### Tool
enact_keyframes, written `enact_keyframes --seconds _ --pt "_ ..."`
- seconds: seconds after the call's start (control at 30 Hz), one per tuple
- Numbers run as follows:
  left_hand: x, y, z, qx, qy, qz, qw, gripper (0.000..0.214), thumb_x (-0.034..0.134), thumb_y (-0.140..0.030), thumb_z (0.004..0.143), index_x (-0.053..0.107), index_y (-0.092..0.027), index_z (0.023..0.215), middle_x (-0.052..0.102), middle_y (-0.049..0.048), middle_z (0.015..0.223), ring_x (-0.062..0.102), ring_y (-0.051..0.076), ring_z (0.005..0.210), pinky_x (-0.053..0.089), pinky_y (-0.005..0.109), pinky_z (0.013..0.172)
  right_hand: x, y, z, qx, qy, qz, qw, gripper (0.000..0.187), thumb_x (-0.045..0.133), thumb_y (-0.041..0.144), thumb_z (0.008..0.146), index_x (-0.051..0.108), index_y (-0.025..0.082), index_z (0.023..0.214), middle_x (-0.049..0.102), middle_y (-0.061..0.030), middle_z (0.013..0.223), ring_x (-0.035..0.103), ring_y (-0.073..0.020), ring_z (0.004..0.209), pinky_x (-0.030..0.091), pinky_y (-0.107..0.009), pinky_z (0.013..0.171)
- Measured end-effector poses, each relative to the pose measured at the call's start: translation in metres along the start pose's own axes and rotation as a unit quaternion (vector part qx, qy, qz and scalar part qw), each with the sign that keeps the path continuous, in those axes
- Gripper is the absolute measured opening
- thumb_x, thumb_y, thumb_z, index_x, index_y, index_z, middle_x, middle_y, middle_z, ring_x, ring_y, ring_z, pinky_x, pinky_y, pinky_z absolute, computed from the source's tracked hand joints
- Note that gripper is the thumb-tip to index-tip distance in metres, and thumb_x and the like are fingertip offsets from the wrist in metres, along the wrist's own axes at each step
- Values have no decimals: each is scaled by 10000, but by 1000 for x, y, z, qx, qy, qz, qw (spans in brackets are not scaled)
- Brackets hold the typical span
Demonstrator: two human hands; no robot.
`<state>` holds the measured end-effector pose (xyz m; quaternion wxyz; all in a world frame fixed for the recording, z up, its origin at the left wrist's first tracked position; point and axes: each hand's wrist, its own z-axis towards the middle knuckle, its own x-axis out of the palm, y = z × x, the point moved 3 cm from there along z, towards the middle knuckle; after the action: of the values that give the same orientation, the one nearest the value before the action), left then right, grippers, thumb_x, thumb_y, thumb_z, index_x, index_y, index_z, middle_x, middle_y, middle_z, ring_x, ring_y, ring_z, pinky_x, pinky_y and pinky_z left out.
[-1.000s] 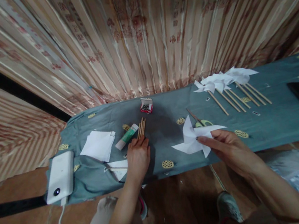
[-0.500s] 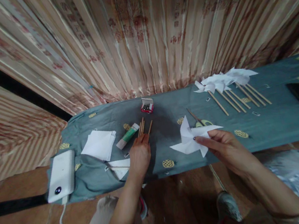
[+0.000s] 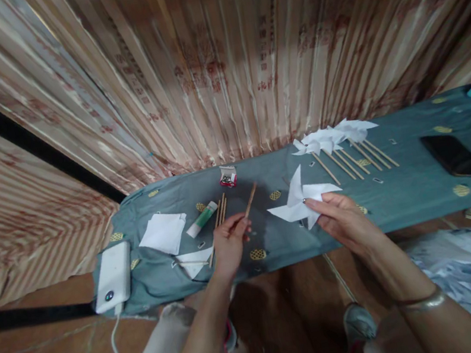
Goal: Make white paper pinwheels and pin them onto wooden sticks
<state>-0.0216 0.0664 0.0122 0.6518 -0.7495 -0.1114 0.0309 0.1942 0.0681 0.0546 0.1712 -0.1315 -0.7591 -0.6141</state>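
Note:
Between the fingers of my left hand (image 3: 230, 242) is a thin wooden stick (image 3: 251, 199), its free end pointing up and away. My right hand (image 3: 346, 219) pinches a white paper pinwheel (image 3: 300, 202) near its centre, where a small pin head shows. The stick and the pinwheel are apart. Several more wooden sticks (image 3: 221, 210) lie on the cloth just left of my left hand. Beside them rests a green and white glue stick (image 3: 202, 219). Farther back stands an open small red box (image 3: 227, 178) of pins. The scissors are mostly hidden behind the pinwheel.
Finished pinwheels (image 3: 337, 136) on sticks lie in a row at the back right. A black phone (image 3: 456, 155) is right of them. At left are white paper squares (image 3: 163, 233), a paper scrap (image 3: 193, 264) and a white power bank (image 3: 114, 276) with a cable. A curtain hangs behind.
My left hand has lifted one stick off the bunch and moved it right, toward the pinwheel. The other sticks stay on the cloth. The camera view has shifted somewhat.

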Motion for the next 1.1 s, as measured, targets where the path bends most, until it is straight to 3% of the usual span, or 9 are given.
enact_keyframes --seconds 0.17,0.27,0.33,0.53,0.77,0.9,1.1 --pt "18 32 -59 -132 -21 -165 977 379 812 -396 541 696 -108 758 620 16 626 416 40 455 225 150 378 -4 -4 -14 41 76 -72 994 213 810 369 651 717 192 724 714 2 673 642 -117 624 492 -210 626" --pt "22 63 -83 -178 -41 -206 961 343 811 -369 544 692 -114 740 501 -47 488 333 26 417 181 151 385 2 -19 -26 71 161 -170 970 192 778 350 700 725 180 771 691 9 700 617 -98 649 461 -188 621" --pt "25 79 -90 -198 -47 -228 952 299 791 -356 561 675 -118 701 434 -73 431 281 21 397 169 157 395 4 -32 -31 73 186 -226 953 204 747 366 729 726 174 795 686 -3 746 618 -117 696 465 -210 649" --pt "24 106 -89 -254 -78 -244 933 271 732 -341 596 678 -122 746 384 -88 393 248 27 384 151 172 413 3 -66 -30 51 154 -371 914 216 601 373 843 697 180 850 678 -39 853 614 -159 767 468 -258 679" --pt "21 129 -87 -324 -88 -264 904 209 755 -286 546 674 -125 651 434 -61 446 266 26 402 166 178 412 7 -78 -20 44 169 -445 878 123 523 225 899 629 246 958 659 0 940 620 -134 845 456 -230 725" --pt "22 136 -86 -357 -71 -272 891 282 779 -351 537 706 -132 699 458 -52 449 257 25 379 150 187 402 13 -80 -11 23 175 -470 865 131 512 188 908 603 263 965 651 14 969 622 -118 895 455 -207 776" --pt "19 132 -82 -387 -44 -254 885 405 805 -533 515 670 -165 618 521 -15 509 258 34 402 125 214 411 24 -76 -3 -74 182 -498 845 189 498 132 894 582 256 1009 657 -10 981 627 -129 903 472 -206 769"
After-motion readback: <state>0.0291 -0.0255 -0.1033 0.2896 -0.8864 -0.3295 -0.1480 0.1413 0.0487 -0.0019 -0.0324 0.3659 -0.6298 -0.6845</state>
